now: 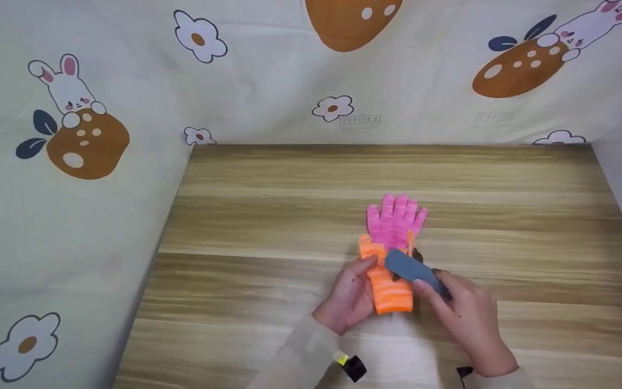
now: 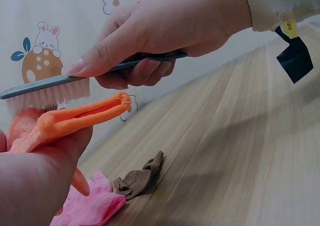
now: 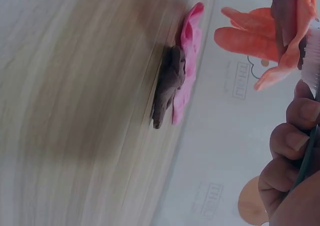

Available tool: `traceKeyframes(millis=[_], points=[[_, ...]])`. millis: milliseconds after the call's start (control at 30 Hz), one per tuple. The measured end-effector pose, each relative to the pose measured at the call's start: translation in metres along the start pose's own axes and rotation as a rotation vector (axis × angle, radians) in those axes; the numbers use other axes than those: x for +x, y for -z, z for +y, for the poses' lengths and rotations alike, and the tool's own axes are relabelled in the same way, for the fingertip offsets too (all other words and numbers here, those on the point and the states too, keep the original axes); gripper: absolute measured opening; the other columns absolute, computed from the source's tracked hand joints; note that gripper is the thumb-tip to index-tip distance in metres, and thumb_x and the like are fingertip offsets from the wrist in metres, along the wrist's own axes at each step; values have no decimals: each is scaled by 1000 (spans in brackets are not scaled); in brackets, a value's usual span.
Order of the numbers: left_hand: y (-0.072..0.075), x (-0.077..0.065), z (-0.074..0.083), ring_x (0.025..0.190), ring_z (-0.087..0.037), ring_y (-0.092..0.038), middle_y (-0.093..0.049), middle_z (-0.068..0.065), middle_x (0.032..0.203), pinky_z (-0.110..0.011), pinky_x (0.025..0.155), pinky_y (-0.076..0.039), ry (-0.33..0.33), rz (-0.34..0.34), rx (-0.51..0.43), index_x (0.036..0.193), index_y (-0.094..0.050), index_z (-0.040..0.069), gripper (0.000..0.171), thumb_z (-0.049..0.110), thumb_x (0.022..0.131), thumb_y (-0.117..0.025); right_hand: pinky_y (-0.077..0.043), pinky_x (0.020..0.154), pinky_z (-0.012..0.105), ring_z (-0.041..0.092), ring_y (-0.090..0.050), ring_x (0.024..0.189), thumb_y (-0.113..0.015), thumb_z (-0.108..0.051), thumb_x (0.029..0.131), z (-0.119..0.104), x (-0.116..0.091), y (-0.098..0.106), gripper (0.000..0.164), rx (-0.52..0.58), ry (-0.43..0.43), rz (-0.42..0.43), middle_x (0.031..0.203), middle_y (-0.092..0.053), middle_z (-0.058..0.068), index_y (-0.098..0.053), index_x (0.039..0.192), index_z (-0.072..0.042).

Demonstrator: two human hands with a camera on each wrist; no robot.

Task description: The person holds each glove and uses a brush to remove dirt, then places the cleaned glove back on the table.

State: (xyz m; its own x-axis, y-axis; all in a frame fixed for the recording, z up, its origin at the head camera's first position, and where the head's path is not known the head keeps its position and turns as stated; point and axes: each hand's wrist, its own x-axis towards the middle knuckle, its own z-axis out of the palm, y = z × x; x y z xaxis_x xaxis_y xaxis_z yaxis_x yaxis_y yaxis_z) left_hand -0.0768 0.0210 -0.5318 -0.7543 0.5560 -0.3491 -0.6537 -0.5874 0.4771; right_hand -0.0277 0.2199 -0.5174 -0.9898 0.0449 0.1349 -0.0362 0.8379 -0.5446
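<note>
My left hand (image 1: 350,294) holds an orange knit glove (image 1: 392,294) above the table, thumb over its left edge and its cuff towards me. In my right hand (image 1: 470,313) is a brush with a blue-grey back (image 1: 411,267), gripped by the handle. Its pale bristles (image 2: 65,93) face down onto the orange glove in the left wrist view. A small dark patch (image 2: 51,107) shows on the glove by the bristles. Beyond it a pink glove (image 1: 394,221) lies on the table, fingers pointing away.
Beside the pink glove lies a crumpled brown piece of fabric (image 2: 135,182), mostly hidden in the head view. The wood-grain table (image 1: 246,227) meets a printed cloth backdrop (image 1: 268,81) at the back and left. A black tag (image 2: 295,60) hangs from the right sleeve.
</note>
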Motion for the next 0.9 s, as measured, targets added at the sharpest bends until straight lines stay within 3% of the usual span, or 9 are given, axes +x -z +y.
traceKeyframes(millis=[233,467,633,900], points=[[-2,1,0,136,-21,-51,-55,-6,145,-46,121,-37,0,-30,-13,156,-25,1,57,27,106,-39,-25,51,20,9,-40,59,-78,-38,88,12,-4,2,24,-23,37,36,65,-52,-5,-70,83,-16],[-2,0,1,140,-21,-48,-51,-8,150,-44,122,-35,19,-76,-4,158,-23,3,60,30,107,-38,-26,52,20,10,-40,58,-75,-42,90,20,-5,7,30,-49,5,7,66,-55,-3,-73,88,-12],[-2,-2,1,139,-19,-48,-51,-6,150,-40,122,-35,21,-80,-12,156,-28,4,55,29,107,-38,-26,51,20,9,-38,55,-76,-41,89,24,-7,7,30,-53,14,15,63,-50,-5,-72,84,-12],[-2,-6,6,122,-17,-60,-60,-4,134,-36,108,-50,30,-43,26,151,-34,1,54,32,107,-38,-29,52,19,7,-40,56,-78,-36,88,26,-9,8,25,-20,31,35,67,-57,-3,-73,84,-12]])
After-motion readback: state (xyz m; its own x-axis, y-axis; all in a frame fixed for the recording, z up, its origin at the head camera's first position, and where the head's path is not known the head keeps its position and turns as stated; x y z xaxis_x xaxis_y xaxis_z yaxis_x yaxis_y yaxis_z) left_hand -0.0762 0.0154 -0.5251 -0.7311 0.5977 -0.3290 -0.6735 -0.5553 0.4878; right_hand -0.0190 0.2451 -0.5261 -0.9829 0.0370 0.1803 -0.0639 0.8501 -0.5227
